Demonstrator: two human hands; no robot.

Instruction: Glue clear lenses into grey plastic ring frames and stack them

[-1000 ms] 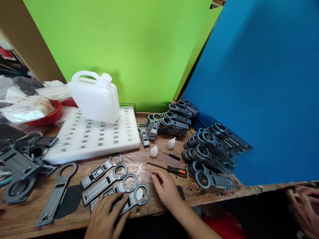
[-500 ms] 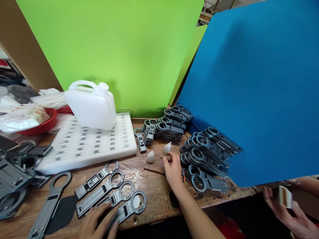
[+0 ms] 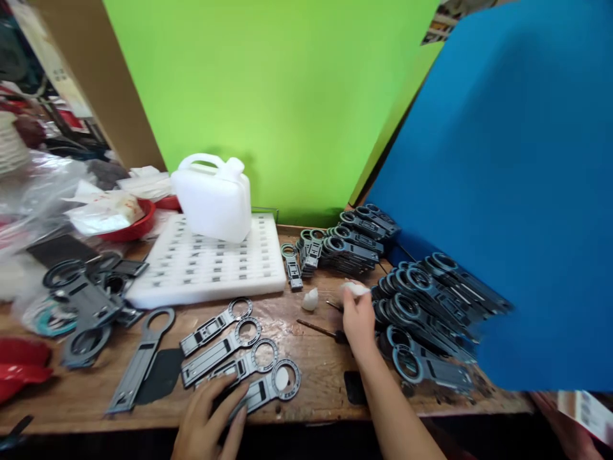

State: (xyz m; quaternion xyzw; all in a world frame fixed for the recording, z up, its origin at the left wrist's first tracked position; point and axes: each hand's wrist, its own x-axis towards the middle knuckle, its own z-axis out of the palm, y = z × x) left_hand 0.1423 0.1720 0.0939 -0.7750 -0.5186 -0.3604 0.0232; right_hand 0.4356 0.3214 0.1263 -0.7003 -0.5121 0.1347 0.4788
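My right hand [image 3: 359,322] is closed on a small white bottle [image 3: 355,289], lifted beside the stacks of grey ring-ended parts [image 3: 407,306]. My left hand [image 3: 211,415], fingers spread, rests at the lower end of the nearest grey ring-ended part [image 3: 272,386], which has a white disc in its ring. Several similar parts [image 3: 215,354] lie in a row just beyond it. Another small white bottle [image 3: 310,299] stands on the wooden table [image 3: 306,358]. Close to my right hand lie two thin tools, the longer one [image 3: 316,328] dark.
A white jug [image 3: 213,201] stands on a white foam tray [image 3: 205,291]. Red baskets [image 3: 131,227] and a pile of grey parts [image 3: 90,300] are at the left. Green [image 3: 268,96] and blue [image 3: 517,191] panels rise behind. Another person's hand [image 3: 565,428] is at the lower right.
My right hand has taken hold of one small white bottle and lifted it. My left hand stays by the nearest part. The whole view has shifted, with more of the left side showing.
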